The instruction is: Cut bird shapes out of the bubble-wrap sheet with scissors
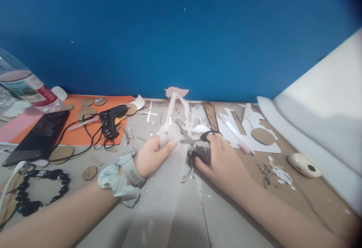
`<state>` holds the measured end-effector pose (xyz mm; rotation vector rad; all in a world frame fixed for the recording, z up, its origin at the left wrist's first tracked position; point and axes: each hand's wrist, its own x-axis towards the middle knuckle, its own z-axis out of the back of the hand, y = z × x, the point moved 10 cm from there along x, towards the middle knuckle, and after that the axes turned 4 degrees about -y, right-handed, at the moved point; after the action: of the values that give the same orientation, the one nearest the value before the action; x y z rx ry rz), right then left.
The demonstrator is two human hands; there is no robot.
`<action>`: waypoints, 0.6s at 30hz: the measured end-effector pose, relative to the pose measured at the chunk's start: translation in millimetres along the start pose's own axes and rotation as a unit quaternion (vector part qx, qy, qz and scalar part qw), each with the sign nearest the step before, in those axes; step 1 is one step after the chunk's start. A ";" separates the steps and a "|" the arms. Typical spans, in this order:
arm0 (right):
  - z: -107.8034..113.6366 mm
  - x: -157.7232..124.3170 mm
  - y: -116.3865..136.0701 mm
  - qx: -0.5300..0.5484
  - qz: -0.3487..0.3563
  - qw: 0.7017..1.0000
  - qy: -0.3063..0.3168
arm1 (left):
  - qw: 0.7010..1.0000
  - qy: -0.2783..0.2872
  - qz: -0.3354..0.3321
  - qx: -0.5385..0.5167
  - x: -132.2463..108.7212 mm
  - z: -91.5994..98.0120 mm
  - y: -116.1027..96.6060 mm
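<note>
Head camera looks down at a crowded work table [232,218] in front of a blue wall [181,33]. My view shows the left hand [151,153] closed around a small white foam piece [167,133], pinched between thumb and fingers just above the table. The right hand [223,161] grips the scissors [198,142]: a finger passes through the upper black handle loop, and the short grey blades point left toward the foam piece and almost touch it. I cannot tell how far the blades are apart. Under both hands lies a long strip of thin white foam sheet [158,202], which runs toward me.

The left wrist carries a grey watch [130,169] and a pale scrunchie [118,186].

The only container I see is a clear plastic bottle [25,88] with a red and white label, tilted at the far left edge. What it holds I cannot tell. Near it lies a dark phone [36,137], partly on an orange sheet [76,133]. On this sheet also rest a black glue gun [111,118] with its cable and several cardboard discs [86,111]. A black bead bracelet [42,187] lies at the left front.

To the right of the scissors lies white paper [266,148] bearing one more brown disc [263,135], and further right a small cream round device [304,164], beside a large white foam roll [325,108].
</note>
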<state>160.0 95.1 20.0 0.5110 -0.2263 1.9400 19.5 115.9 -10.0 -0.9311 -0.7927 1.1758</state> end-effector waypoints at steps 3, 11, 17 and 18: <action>-2.0 -0.2 -3.1 0.016 -0.013 1.000 0.010 | 1.000 -0.007 0.014 0.006 -0.4 2.0 2.5; -1.8 0.8 -8.9 0.025 -0.023 0.999 0.003 | 0.999 -0.031 -0.014 -0.026 -0.4 5.1 2.5; -4.9 1.6 -9.1 0.025 -0.021 0.999 0.020 | 0.997 -0.074 0.006 0.021 -1.9 13.3 10.2; -5.2 1.5 -9.3 0.025 -0.021 0.999 0.021 | 0.996 -0.085 0.008 0.028 -2.4 15.6 11.3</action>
<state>166.7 102.2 15.4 0.5043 -0.1402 1.9169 0.6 117.7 -13.9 -0.8005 -0.8851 1.2964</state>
